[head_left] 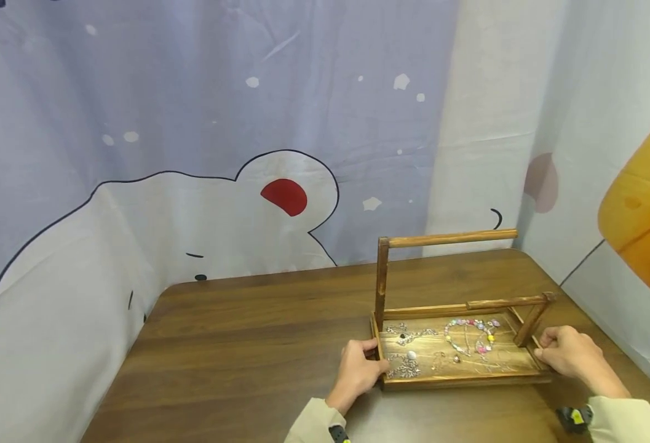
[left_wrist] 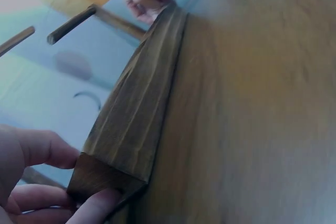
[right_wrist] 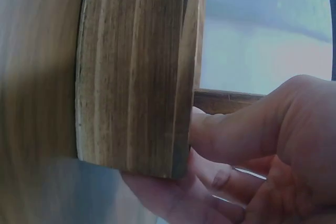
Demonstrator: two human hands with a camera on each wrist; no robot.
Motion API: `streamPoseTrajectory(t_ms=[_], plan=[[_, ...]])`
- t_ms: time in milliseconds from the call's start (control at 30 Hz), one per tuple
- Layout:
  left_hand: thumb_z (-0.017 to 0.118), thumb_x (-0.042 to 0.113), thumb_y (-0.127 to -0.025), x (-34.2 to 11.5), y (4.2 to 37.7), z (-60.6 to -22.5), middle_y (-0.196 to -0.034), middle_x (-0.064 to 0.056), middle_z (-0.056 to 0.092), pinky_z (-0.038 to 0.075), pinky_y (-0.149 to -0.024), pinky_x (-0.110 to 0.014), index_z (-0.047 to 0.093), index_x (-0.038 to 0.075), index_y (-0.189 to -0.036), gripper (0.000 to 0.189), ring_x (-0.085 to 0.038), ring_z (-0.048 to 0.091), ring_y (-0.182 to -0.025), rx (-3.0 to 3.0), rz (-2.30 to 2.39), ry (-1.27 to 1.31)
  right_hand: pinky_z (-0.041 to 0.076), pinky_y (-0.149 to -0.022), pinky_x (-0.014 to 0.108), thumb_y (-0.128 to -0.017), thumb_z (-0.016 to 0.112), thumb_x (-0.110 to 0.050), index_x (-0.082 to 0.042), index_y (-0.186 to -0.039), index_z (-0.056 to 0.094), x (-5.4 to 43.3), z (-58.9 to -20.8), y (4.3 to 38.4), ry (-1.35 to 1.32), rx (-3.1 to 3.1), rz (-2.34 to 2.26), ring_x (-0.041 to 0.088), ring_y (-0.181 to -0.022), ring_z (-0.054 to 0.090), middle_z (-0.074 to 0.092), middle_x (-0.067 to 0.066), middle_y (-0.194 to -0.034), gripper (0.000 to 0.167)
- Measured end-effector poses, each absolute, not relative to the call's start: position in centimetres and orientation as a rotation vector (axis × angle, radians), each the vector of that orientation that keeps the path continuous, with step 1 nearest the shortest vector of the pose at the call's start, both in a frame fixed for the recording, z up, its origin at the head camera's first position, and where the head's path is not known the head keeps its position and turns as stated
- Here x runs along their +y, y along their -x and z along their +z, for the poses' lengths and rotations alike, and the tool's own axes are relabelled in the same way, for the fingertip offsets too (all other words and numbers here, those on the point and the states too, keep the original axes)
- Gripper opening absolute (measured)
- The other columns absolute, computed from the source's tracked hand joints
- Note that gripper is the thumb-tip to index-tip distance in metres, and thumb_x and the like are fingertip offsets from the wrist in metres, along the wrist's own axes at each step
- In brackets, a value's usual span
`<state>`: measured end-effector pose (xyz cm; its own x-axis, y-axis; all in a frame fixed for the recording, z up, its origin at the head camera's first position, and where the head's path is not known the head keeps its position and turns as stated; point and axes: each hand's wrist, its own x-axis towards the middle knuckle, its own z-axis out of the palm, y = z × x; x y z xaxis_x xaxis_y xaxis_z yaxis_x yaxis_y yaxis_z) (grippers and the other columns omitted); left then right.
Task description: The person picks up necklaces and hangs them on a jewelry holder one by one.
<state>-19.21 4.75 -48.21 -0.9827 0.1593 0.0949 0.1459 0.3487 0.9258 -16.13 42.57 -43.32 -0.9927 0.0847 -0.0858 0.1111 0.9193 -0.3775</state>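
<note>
A wooden jewelry stand (head_left: 468, 383), a shallow tray with upright posts and two bars, is low at the table's right side. My left hand (head_left: 356, 371) grips its left end, thumb at the rim and fingers at the lower corner in the left wrist view. At the opposite end my right hand (head_left: 570, 354) holds the side wall, with fingertips curled under the edge in the right wrist view. Inside lie a colorful beaded bracelet (head_left: 491, 338), a tangled silver chain (head_left: 408, 368), another chain (head_left: 410, 336) near the back and several small thin pieces.
The brown wooden table (head_left: 236, 357) extends far to the left of the stand. A printed curtain (head_left: 192, 215) hangs behind the table, and another printed cloth (head_left: 579, 246) hangs along its right edge.
</note>
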Motion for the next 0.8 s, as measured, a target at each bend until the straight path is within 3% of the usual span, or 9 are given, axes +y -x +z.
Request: streamPoseTrajectory(t_ms=[200, 600, 800], plan=[[0.065, -0.004, -0.061, 4.6, 19.1, -48.1, -0.103, -0.023, 0.064, 0.051, -0.053, -0.027, 0.059, -0.010, -0.114, 0.053, -0.016, 0.062, -0.072, 2.376, 1.872, -0.201, 0.035, -0.056, 0.036, -0.076, 0.062, -0.017, -0.008, -0.072, 0.056, 42.4, -43.5, 15.9, -0.097, 3.063, -0.639, 0.020, -0.064, 0.048, 0.051, 0.000, -0.066, 0.012], [0.063, 0.000, -0.063, 5.2, 18.8, -48.0, -0.110, -0.022, 0.062, 0.052, -0.055, -0.029, 0.059, -0.005, -0.117, 0.055, -0.015, 0.061, -0.070, 2.363, 1.858, -0.058, 0.028, -0.054, 0.031, -0.074, 0.060, -0.011, -0.011, -0.064, 0.047, 42.6, -43.6, 15.5, -0.071, 3.092, -0.714, 0.017, -0.055, 0.040, 0.039, -0.002, -0.055, 0.016], [0.065, 0.005, -0.067, 6.2, 18.2, -48.0, -0.108, -0.017, 0.064, 0.047, -0.054, -0.024, 0.063, 0.001, -0.115, 0.049, -0.011, 0.056, -0.069, 2.579, 1.736, 0.009, 0.030, -0.053, 0.031, -0.071, 0.060, -0.012, -0.011, -0.063, 0.048, 43.6, -43.6, 15.5, -0.039, 3.094, -0.728, 0.019, -0.059, 0.043, 0.044, 0.000, -0.059, 0.014]])
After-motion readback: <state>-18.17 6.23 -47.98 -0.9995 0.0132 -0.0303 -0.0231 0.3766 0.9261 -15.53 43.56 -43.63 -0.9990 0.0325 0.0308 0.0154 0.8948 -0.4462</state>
